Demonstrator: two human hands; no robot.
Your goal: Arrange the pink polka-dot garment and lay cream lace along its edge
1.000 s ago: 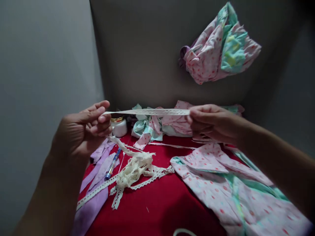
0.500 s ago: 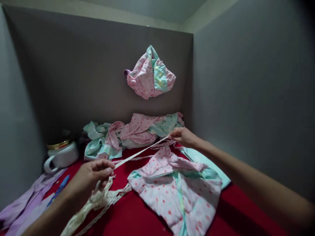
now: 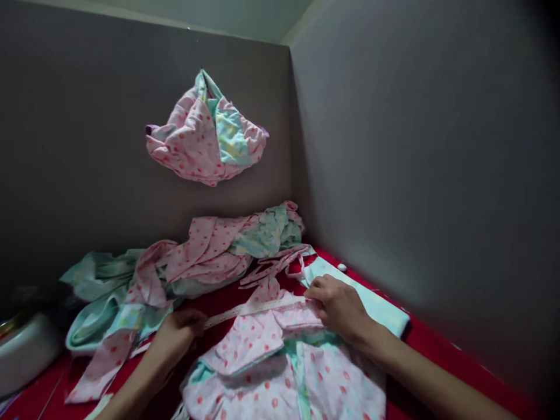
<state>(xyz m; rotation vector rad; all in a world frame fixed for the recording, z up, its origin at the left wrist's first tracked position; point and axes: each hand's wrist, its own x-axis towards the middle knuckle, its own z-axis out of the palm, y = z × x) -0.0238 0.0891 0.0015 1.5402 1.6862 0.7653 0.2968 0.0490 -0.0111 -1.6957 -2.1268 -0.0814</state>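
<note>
A narrow cream lace trim is stretched between my two hands, over the upper part of a sewn piece of pink dotted fabric with mint edging. My left hand pinches one end of the lace, left of the fabric. The other end is gripped by the closed fingers of my right hand, low over the fabric's top right. The lower part of the dotted piece runs out of view at the bottom, and my left forearm hides part of the table.
A pile of pink and mint cloth lies along the back wall. Above it hangs a pink and mint sewn bag. Folded mint cloth lies by the right wall, near a small white object. A white mug stands far left.
The lace has come down from a slanted hold to lie nearly level across the dotted fabric. My right hand has lowered. The view has turned right and moved closer.
</note>
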